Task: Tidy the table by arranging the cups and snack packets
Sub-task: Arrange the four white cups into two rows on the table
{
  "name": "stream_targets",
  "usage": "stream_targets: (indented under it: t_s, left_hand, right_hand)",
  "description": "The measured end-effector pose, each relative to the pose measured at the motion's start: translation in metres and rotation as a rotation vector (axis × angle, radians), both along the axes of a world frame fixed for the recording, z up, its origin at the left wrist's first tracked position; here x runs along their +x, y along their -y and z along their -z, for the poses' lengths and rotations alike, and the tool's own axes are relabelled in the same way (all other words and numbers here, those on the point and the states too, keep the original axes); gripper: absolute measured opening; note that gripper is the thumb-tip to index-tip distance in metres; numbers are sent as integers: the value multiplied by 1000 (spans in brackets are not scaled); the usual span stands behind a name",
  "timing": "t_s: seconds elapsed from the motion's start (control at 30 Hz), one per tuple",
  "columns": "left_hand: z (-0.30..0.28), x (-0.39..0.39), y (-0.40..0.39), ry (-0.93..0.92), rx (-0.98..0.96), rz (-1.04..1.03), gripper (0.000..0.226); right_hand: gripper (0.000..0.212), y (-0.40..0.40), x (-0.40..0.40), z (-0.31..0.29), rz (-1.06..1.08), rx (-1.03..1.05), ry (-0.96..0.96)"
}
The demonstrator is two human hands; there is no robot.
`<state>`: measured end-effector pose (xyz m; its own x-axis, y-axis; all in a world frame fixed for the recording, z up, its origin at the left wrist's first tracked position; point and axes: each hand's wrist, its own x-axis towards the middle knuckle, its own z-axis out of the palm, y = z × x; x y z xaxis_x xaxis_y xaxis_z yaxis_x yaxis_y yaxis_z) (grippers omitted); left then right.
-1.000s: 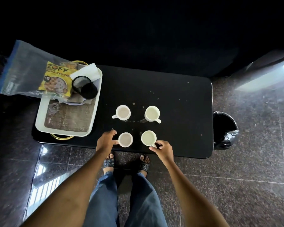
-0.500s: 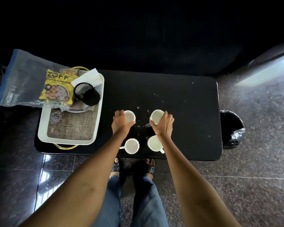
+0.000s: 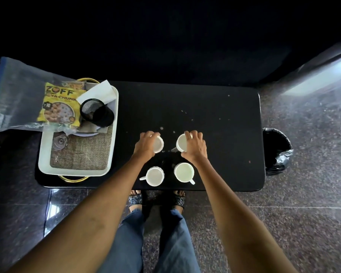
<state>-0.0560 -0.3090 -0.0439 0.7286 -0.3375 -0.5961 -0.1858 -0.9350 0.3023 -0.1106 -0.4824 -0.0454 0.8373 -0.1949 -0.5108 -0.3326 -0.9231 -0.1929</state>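
Both hands have settled over the far cups, left hand (image 3: pixel 146 143) and right hand (image 3: pixel 194 145) each curled round a rim; rigid, breakable, best held by handles.

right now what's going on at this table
A person stands at a black table with a hand on each of the two far cups: the left hand curls round the far left cup, and the right hand round the far right cup. Two more white cups, the near left cup and the near right cup, stand untouched by the table's front edge. A yellow snack packet lies at the far end of a white tray on the left.
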Motion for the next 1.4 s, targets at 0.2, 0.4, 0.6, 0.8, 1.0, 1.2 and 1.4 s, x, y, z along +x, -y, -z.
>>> stream_targets:
  t_s: [0.2,0.4,0.6,0.8,1.0,1.2,1.4]
  left_hand:
    - [4,-17,4,207,34,-91,80]
    - [11,-30,21,141,25,-479,78]
    - [13,-26,19,71,-45,-460,72]
    - [9,-24,6,67,-28,-336,72]
    - [7,-25,0,64,-90,-296,74]
    - [6,-21,-7,80,-84,-237,74]
    - [6,-27,-10,80,-83,-233,74]
  right_hand:
    - [85,-1,-11,1,173,-11,76]
    - [77,-17,-16,8,628,-3,148]
    - [85,-22,-18,15,600,64,125]
    - [86,-4,-20,7,351,125,60]
    - [83,-1,-21,7,376,173,59]
    - [72,-7,-22,11,432,174,119]
    - [72,0,-33,11,432,163,99]
